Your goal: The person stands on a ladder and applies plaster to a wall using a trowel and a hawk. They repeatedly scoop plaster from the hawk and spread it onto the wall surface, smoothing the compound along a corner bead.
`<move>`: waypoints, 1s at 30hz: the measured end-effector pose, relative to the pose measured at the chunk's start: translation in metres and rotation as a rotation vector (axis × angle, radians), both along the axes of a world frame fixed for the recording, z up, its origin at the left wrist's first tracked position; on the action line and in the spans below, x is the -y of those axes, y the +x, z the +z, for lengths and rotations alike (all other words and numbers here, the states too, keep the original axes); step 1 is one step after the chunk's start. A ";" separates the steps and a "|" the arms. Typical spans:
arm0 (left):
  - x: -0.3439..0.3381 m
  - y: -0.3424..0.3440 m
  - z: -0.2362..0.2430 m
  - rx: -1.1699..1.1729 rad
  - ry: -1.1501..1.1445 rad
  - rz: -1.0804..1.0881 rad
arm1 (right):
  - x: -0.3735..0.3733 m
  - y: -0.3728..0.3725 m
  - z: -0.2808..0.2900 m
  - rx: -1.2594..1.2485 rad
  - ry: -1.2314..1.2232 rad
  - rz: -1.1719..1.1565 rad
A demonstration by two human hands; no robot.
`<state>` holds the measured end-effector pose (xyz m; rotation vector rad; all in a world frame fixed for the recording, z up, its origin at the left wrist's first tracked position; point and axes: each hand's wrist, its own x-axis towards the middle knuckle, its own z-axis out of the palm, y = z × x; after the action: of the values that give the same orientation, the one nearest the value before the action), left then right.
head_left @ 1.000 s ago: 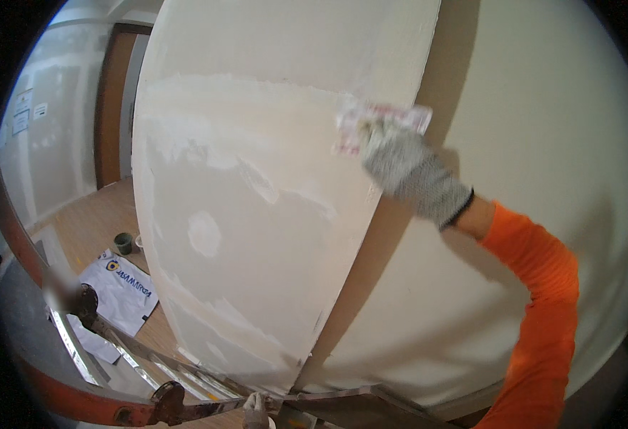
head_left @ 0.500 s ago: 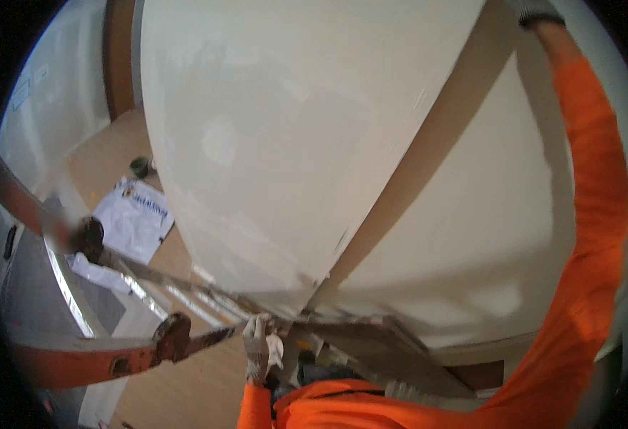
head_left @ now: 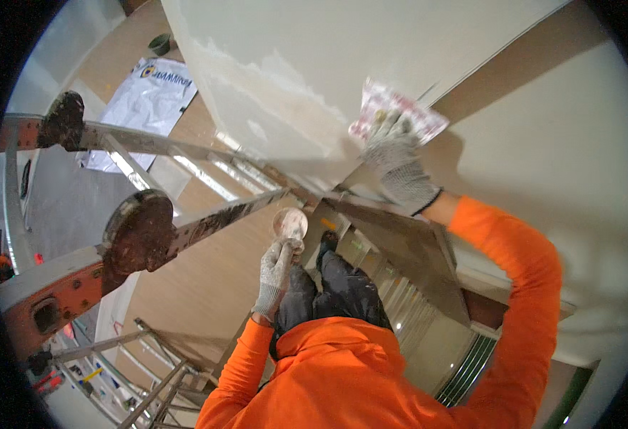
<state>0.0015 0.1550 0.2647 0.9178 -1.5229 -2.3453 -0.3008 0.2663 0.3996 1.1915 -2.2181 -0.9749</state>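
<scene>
My right hand (head_left: 401,166), in a grey knit glove, presses a flat whitish piece with reddish markings (head_left: 422,123) against the wall near the corner edge. It looks like a sheet; its exact kind I cannot make out. Lower down, my gloved left hand (head_left: 277,270) grips a small round cup (head_left: 290,223) with pale, putty-like stuff in it. The wall panel (head_left: 314,50) carries whitish patches of filler along its lower part. Beside my left hand runs the rail of a folding metal ladder (head_left: 228,212).
Large round ladder hinges (head_left: 139,230) stand at the left. On the floor far below lie a white printed sheet (head_left: 146,96) and a dark bucket (head_left: 159,44). A second ladder (head_left: 160,386) is at the lower left. My legs (head_left: 349,293) are above a brown ledge-like panel (head_left: 407,250).
My right hand has come down from high at the upper right to the wall's lower corner. The view has tilted downward, bringing my legs and the cup into sight.
</scene>
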 end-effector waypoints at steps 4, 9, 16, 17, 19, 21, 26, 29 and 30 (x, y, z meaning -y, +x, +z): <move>-0.004 0.021 -0.034 0.137 0.026 -0.039 | -0.011 0.011 -0.165 0.451 0.132 -0.045; 0.003 0.065 -0.053 0.265 -0.045 0.035 | -0.034 0.117 -0.244 0.893 -0.586 0.171; 0.020 0.073 -0.061 0.351 -0.092 0.034 | -0.116 0.108 -0.253 1.352 -1.913 -0.771; 0.022 0.068 -0.056 0.342 -0.108 0.008 | -0.115 0.093 -0.234 1.424 -2.103 -0.745; 0.022 0.054 -0.046 0.322 -0.126 -0.040 | -0.114 0.061 -0.240 1.398 -2.164 -0.701; 0.021 0.039 -0.038 0.307 -0.135 -0.065 | -0.102 0.030 -0.256 1.331 -2.218 -0.569; 0.021 0.032 -0.021 0.256 -0.158 -0.097 | -0.086 -0.001 -0.278 1.354 -2.033 -0.734; 0.026 0.039 -0.026 0.264 -0.160 -0.111 | -0.090 0.008 -0.257 1.437 -2.388 -0.326; 0.026 0.048 -0.030 0.279 -0.155 -0.092 | -0.091 0.015 -0.219 1.489 -2.206 -0.484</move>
<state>0.0497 0.1287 0.2343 1.1986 -1.8589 -2.1916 -0.2861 0.3575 0.1809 -0.1076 -2.1761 2.5399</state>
